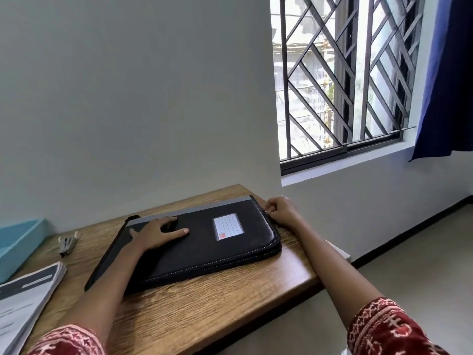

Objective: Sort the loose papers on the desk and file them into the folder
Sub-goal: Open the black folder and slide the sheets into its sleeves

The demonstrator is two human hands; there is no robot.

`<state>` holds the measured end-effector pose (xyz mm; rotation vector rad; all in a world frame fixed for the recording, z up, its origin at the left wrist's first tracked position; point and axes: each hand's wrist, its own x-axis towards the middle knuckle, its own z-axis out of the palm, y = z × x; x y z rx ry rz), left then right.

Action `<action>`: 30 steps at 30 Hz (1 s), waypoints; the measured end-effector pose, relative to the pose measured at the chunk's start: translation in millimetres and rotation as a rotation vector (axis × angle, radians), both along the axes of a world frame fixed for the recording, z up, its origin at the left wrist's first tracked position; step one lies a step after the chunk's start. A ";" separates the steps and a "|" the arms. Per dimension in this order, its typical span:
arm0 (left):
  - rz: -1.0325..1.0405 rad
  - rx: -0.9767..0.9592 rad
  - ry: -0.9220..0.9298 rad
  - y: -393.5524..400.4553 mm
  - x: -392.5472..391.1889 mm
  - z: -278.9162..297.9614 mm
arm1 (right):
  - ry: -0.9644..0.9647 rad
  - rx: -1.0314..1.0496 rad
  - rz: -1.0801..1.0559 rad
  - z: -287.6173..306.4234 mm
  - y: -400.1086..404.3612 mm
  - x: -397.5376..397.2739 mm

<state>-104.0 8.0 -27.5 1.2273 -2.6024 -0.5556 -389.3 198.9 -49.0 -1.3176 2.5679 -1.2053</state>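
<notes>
A black zippered folder (204, 249) with a grey spine and a clear label pocket lies closed on the wooden desk (210, 311). My left hand (156, 233) rests flat on its cover near the spine, fingers spread. At the folder's far right edge my right hand (281, 210) has its fingers curled, pinching at the zipper; the zipper pull itself is hidden. A stack of printed papers (25, 301) lies at the desk's near left corner, apart from both hands.
A light blue plastic tray (18, 244) stands at the far left, with a small stapler (67, 245) beside it. The desk ends just right of the folder, above bare floor. The wall and a barred window (343, 80) are behind.
</notes>
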 end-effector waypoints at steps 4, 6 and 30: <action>-0.096 0.227 -0.316 5.9 28.1 29.4 | -0.014 -0.006 -0.016 2.3 -0.4 -1.1; -0.128 0.259 -0.541 21.5 36.3 39.3 | -0.033 -0.008 -0.024 2.1 -0.8 0.5; 0.081 0.016 -0.292 88.2 41.6 3.7 | -0.235 -0.188 -0.165 1.5 75.2 52.1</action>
